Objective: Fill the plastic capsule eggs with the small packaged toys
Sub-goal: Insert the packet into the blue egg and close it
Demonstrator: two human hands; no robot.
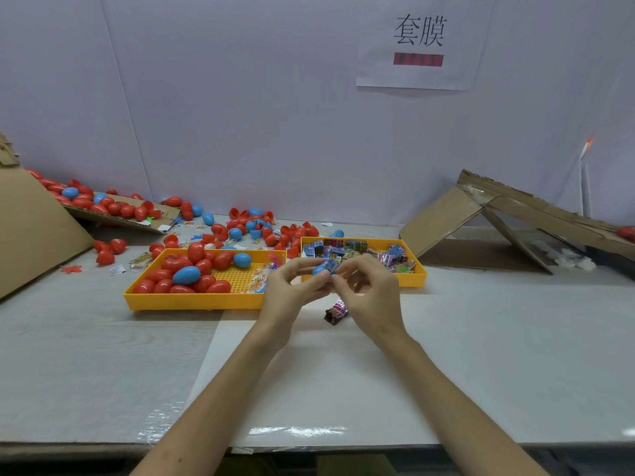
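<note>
I note left grip [292, 286] holding the blue egg half [320, 270], right grip [372, 290] pinching a packaged toy [332, 265] at its mouth between them; I judge squaring the packet before pressing works best.

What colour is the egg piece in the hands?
The egg piece is blue; head view shows it.

Single wide-angle view from the person's head, above the table's [103, 355] near edge, facing forward and down toward the wall [240, 97] at its far edge. Left hand [290, 293] and right hand [372, 292] sit close, centre-frame.
</note>
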